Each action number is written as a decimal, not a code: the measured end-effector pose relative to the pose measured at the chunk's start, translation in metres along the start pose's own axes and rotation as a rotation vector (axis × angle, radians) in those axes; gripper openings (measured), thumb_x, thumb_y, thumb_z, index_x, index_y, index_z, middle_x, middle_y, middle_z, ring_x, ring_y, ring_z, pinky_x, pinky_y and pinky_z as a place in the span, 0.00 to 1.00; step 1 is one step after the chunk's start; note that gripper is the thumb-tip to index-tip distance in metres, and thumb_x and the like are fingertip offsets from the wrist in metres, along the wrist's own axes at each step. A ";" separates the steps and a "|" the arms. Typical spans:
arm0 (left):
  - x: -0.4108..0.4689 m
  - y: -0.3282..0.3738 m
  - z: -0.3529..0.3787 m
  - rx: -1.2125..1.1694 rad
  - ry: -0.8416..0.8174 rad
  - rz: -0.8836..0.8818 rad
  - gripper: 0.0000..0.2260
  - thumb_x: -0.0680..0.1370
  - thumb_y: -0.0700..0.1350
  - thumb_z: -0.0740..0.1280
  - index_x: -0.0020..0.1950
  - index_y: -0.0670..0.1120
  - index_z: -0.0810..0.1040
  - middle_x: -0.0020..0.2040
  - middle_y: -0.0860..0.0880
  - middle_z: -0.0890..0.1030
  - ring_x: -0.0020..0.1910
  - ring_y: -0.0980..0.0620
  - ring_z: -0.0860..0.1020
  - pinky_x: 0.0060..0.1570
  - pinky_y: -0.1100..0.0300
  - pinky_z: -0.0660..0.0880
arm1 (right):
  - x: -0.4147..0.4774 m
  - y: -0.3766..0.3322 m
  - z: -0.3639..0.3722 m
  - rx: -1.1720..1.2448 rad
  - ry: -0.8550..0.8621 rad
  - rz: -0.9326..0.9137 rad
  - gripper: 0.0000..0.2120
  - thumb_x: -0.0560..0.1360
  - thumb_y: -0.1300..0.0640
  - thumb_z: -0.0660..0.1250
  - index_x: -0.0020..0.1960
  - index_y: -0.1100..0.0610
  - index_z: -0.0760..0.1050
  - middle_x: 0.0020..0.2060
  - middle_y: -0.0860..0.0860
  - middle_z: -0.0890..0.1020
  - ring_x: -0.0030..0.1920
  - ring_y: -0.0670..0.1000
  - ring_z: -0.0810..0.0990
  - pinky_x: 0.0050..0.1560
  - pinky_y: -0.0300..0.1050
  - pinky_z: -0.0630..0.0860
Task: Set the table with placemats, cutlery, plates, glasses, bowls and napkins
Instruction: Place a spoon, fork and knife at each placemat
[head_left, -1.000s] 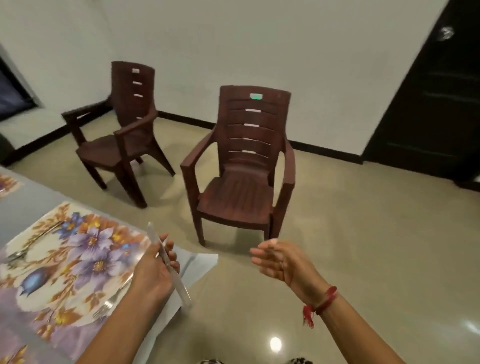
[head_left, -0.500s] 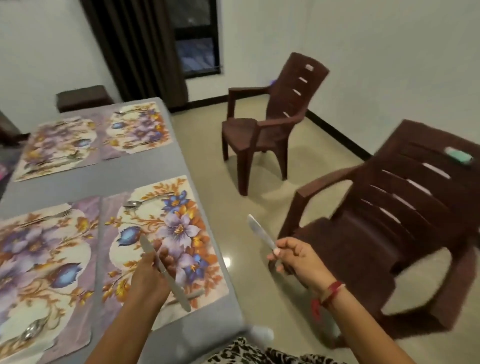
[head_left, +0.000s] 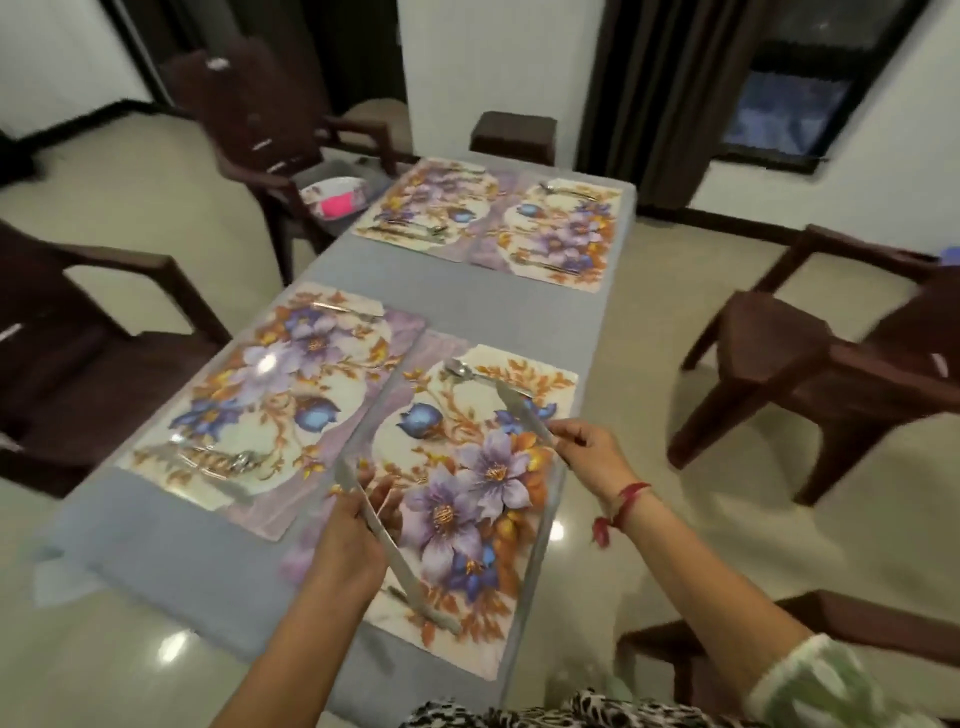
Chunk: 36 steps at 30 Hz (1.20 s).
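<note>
Several floral placemats lie on the grey table (head_left: 467, 306). Over the near right placemat (head_left: 467, 467) my left hand (head_left: 348, 540) grips a table knife (head_left: 384, 540) that slants down to the right. My right hand (head_left: 592, 457) pinches a second knife (head_left: 522, 413) by its handle, blade pointing up-left towards a spoon (head_left: 462, 370) at the mat's far edge. A fork (head_left: 415, 603) lies near the mat's front edge, partly under the left knife. The near left placemat (head_left: 270, 405) carries cutlery at its front and back edges.
Two far placemats (head_left: 493, 223) also hold cutlery. Brown plastic chairs stand around: one left (head_left: 78, 332), one far left (head_left: 270, 119) with plates (head_left: 335, 195) on its seat, one right (head_left: 831, 353), another at the near right (head_left: 831, 623). A dark stool (head_left: 514, 135) sits beyond the table.
The view has swung left from the chairs to the whole table. My right hand went from empty to holding a knife and has brought it over the near right placemat.
</note>
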<state>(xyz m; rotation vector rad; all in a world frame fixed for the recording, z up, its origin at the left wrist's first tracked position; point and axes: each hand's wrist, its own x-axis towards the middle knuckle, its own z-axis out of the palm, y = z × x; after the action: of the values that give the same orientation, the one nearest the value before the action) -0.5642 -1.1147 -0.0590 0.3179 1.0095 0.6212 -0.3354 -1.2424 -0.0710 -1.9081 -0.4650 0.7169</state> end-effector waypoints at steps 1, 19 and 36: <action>0.003 -0.001 0.002 -0.022 0.019 0.013 0.11 0.83 0.45 0.53 0.49 0.46 0.75 0.30 0.51 0.81 0.26 0.56 0.79 0.26 0.69 0.74 | 0.018 -0.002 0.003 -0.005 -0.019 -0.001 0.14 0.74 0.72 0.61 0.55 0.63 0.79 0.46 0.52 0.80 0.47 0.48 0.77 0.45 0.32 0.73; 0.044 -0.069 0.117 -0.363 0.375 0.241 0.11 0.83 0.46 0.53 0.48 0.47 0.73 0.30 0.50 0.83 0.31 0.54 0.81 0.42 0.61 0.74 | 0.239 -0.014 0.026 -0.397 -0.367 -0.138 0.08 0.71 0.67 0.65 0.45 0.60 0.82 0.44 0.56 0.84 0.47 0.55 0.81 0.51 0.42 0.76; 0.056 -0.064 0.157 -0.380 0.365 0.246 0.11 0.83 0.44 0.53 0.49 0.46 0.74 0.33 0.48 0.83 0.33 0.52 0.83 0.42 0.59 0.73 | 0.235 -0.029 0.003 -0.474 -0.355 -0.575 0.07 0.76 0.59 0.65 0.52 0.53 0.79 0.53 0.51 0.76 0.53 0.50 0.75 0.54 0.44 0.74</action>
<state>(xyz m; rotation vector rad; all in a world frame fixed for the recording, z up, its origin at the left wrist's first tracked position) -0.3864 -1.1251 -0.0515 -0.0116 1.1806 1.1044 -0.1616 -1.0868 -0.1107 -1.9218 -1.4450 0.5845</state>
